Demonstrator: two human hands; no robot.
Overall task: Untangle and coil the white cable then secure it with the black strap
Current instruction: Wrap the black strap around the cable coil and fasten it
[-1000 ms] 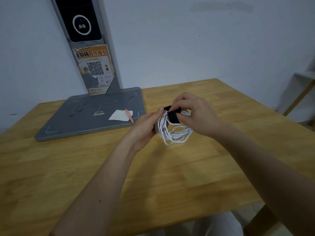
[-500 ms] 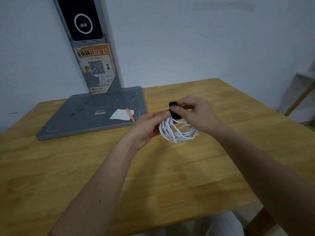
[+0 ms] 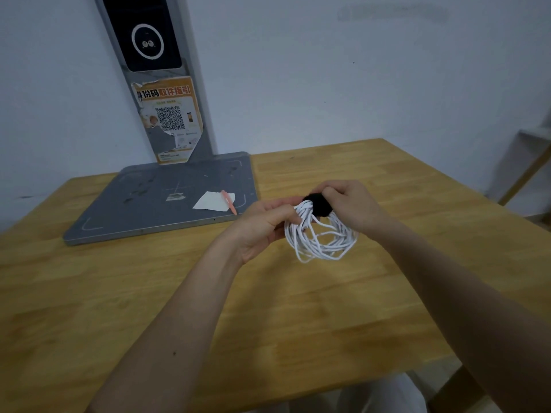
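The white cable (image 3: 322, 242) hangs as a loose coil of several loops above the middle of the wooden table (image 3: 149, 293). The black strap (image 3: 318, 204) is wrapped around the top of the coil. My left hand (image 3: 265, 225) grips the bundled strands just left of the strap. My right hand (image 3: 351, 207) pinches the strap from the right, fingers curled over it. The strap's end is hidden under my fingers.
A grey flat base plate (image 3: 155, 204) with an upright post (image 3: 155, 70) stands at the back left. A white paper slip (image 3: 213, 201) and an orange pen (image 3: 229, 201) lie on the plate. A shelf edge (image 3: 530, 162) shows at the far right.
The coil has swung lower and opened wider below my hands. My right hand shifted to the strap's right side, and the strap now sits tighter around the top of the bundle.
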